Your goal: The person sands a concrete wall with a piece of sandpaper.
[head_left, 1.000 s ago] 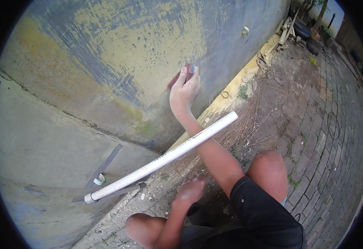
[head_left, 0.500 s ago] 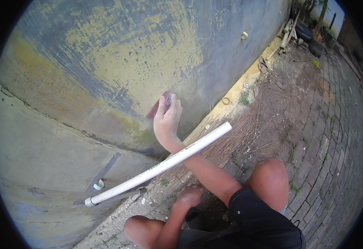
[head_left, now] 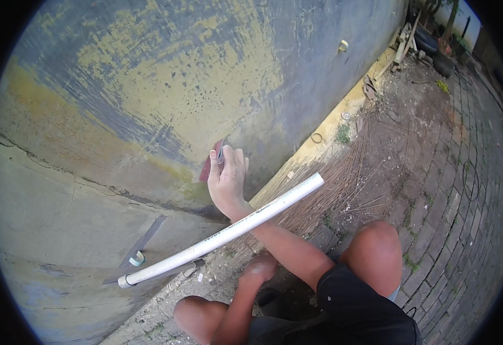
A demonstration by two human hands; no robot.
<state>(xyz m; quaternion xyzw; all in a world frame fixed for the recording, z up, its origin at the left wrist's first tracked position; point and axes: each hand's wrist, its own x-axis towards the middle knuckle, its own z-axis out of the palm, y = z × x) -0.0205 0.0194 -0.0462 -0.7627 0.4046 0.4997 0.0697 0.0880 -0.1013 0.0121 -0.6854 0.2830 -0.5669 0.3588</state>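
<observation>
A folded sheet of dark red sandpaper is pinched in my right hand, its face against the painted wall. Around it the wall shows yellow patches where the grey-blue coat is scratched away. My right forearm passes behind a white plastic pipe, which slants across from lower left to upper right. Low between my knees, my left hand hangs near the ground; its fingers are hidden, and I see nothing in it.
A pipe clip sits on the lower wall, another farther up. Thin brown sticks lie along the wall's foot. Paving bricks cover the right side. A dark tyre and wood pieces stand at the far end.
My right hand has slid the sandpaper a little down and left along the wall. My left hand has barely moved, and the view has shifted slightly.
</observation>
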